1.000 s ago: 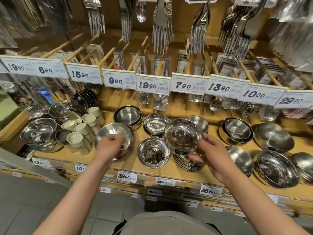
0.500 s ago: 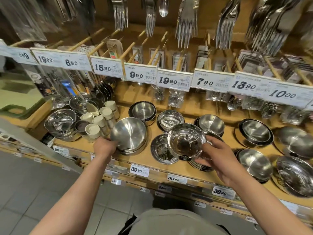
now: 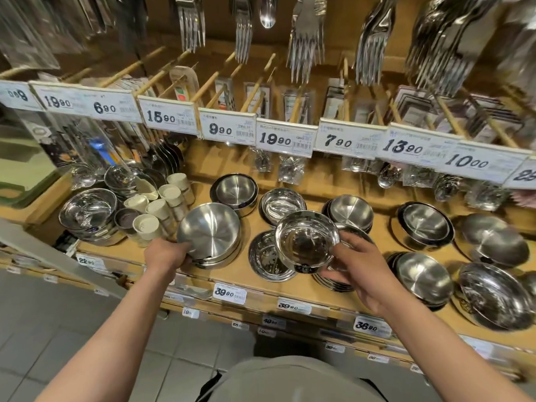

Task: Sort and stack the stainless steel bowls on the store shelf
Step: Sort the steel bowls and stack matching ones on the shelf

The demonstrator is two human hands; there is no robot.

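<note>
My right hand [image 3: 364,269] grips a small shiny steel bowl [image 3: 307,240] by its right rim and holds it above the wooden shelf [image 3: 249,281]. Under it lie a flat steel dish [image 3: 265,261] and a low stack of dishes [image 3: 338,282] mostly hidden by the hand. My left hand [image 3: 168,253] grips the near left rim of a wide brushed steel bowl [image 3: 209,232], which sits tilted on a stack at the shelf front. More steel bowls stand behind: a black-rimmed bowl [image 3: 234,190], a shiny bowl [image 3: 282,203] and a brushed bowl [image 3: 351,213].
Beige cups [image 3: 162,206] and a large steel bowl stack [image 3: 87,211] fill the left of the shelf. More bowls [image 3: 423,223] and plates [image 3: 493,294] crowd the right. Price tags [image 3: 285,139] and hanging forks [image 3: 307,33] overhang the back. Grey floor tiles [image 3: 58,329] lie below.
My left hand slid from on top of the wide bowl to its near left rim and the bowl now tilts. My right hand keeps the small bowl at about the same place.
</note>
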